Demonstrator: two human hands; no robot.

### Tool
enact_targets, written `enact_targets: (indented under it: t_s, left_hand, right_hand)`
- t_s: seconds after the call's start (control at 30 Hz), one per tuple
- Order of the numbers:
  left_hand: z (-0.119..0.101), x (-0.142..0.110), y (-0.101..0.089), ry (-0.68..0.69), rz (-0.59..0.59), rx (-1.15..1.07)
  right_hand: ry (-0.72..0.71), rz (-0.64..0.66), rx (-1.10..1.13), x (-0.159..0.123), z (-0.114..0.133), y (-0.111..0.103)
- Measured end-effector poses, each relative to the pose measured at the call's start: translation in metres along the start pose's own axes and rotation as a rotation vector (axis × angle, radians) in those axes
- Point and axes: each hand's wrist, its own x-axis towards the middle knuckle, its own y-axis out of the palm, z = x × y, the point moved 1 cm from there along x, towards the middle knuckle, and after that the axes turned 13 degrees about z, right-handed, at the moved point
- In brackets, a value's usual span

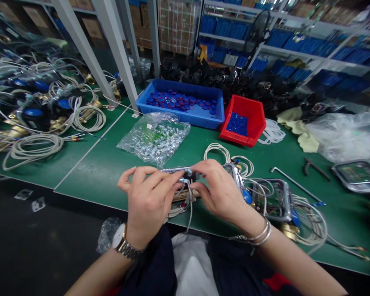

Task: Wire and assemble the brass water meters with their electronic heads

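Observation:
My left hand [149, 199] reaches in from the left, thumb and forefinger closed on a small silvery fitting [183, 180]. Opposite it, my right hand [220, 191] grips the black end [195, 176] of a device between thumb and fingers. A second silvery fitting [188, 172] sits at the top of that black end. Pale cable [190, 209] hangs down from the device, with brass [179, 195] showing below. The hands hide most of the housing. In front lies a clear plastic bag [156, 137] of similar small silvery pieces and some green ones.
Behind stand a blue tray [181, 117] of blue discs and a red bin [255, 131] of small blue parts. Open-faced meters [273, 199] with coiled cables lie right, near a hex key [296, 185] and pliers [317, 168]. Cabled brass meters [33, 117] crowd the left.

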Motion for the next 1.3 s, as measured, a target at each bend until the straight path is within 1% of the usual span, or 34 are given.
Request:
enact_targets:
  t_s: [0.07, 0.1, 0.17, 0.27, 0.33, 0.37, 0.43, 0.5, 0.53, 0.63, 0.67, 0.7, 0.77, 0.8, 0.83, 0.9, 0.93, 1.07, 1.1, 1.17, 1.23, 1.3]
  left_hand:
    - [0.001, 0.0, -0.003, 0.01, -0.001, -0.054]
    - [0.002, 0.0, -0.004, 0.027, 0.008, -0.069]
    - [0.006, 0.0, -0.005, 0.07, 0.037, -0.067]
    - [0.014, 0.002, -0.003, 0.152, 0.091, -0.034]
    - [0.017, 0.003, -0.002, 0.184, 0.077, 0.001]
    - [0.017, 0.003, -0.002, 0.194, 0.044, 0.028]
    - [0.016, 0.001, -0.002, 0.196, -0.056, 0.111]
    - [0.015, -0.001, -0.002, 0.181, -0.12, 0.191]
    - [0.015, -0.002, -0.002, 0.17, -0.126, 0.214]
    - [0.017, -0.003, -0.001, 0.159, -0.076, 0.218]
    - [0.017, -0.003, -0.001, 0.169, -0.086, 0.218]
    - [0.017, -0.003, -0.001, 0.173, -0.12, 0.225]
    - [0.016, -0.002, -0.002, 0.163, -0.184, 0.255]
    - [0.015, -0.001, -0.002, 0.152, -0.196, 0.269]
    - [0.014, 0.0, -0.003, 0.141, -0.184, 0.278]
    - [0.013, 0.003, -0.005, 0.127, -0.111, 0.284]
    - [0.012, 0.004, -0.005, 0.126, -0.1, 0.286]
    - [0.01, 0.008, -0.007, 0.091, -0.129, 0.275]
    - [0.01, 0.009, -0.007, 0.077, -0.108, 0.258]
    - [0.009, 0.01, -0.006, 0.057, -0.051, 0.225]
    - [0.008, 0.011, -0.006, 0.05, -0.065, 0.225]
    - [0.007, 0.011, -0.006, 0.046, -0.124, 0.247]
  right_hand:
    - [-0.076, 0.079, -0.334, 0.002, 0.0, -0.004]
    - [-0.099, 0.117, -0.443, 0.004, 0.001, -0.006]
    - [-0.129, 0.144, -0.566, 0.006, 0.004, -0.01]
    - [-0.181, 0.138, -0.63, 0.011, 0.009, -0.012]
    - [-0.194, 0.129, -0.594, 0.015, 0.012, -0.01]
    - [-0.165, 0.119, -0.543, 0.017, 0.013, -0.008]
    - [-0.057, 0.102, -0.399, 0.02, 0.014, -0.005]
    - [0.033, 0.088, -0.289, 0.022, 0.014, -0.004]
    - [0.04, 0.073, -0.28, 0.023, 0.014, -0.004]
    - [-0.057, 0.011, -0.368, 0.024, 0.015, -0.005]
    - [-0.062, 0.006, -0.374, 0.024, 0.015, -0.005]
    - [-0.049, 0.026, -0.348, 0.025, 0.015, -0.004]
    - [0.024, 0.067, -0.259, 0.026, 0.015, -0.002]
    - [0.047, 0.06, -0.237, 0.026, 0.015, -0.002]
    - [0.04, 0.038, -0.245, 0.027, 0.016, -0.001]
    - [-0.017, -0.015, -0.32, 0.028, 0.017, 0.0]
    - [-0.016, -0.023, -0.343, 0.029, 0.017, 0.0]
    - [0.075, 0.121, -0.209, 0.035, 0.01, 0.0]
    - [0.057, 0.127, -0.209, 0.036, 0.008, -0.001]
    - [-0.027, 0.092, -0.286, 0.038, 0.006, -0.001]
    - [-0.023, 0.077, -0.32, 0.04, 0.004, 0.0]
    - [0.043, 0.124, -0.251, 0.04, 0.001, 0.003]
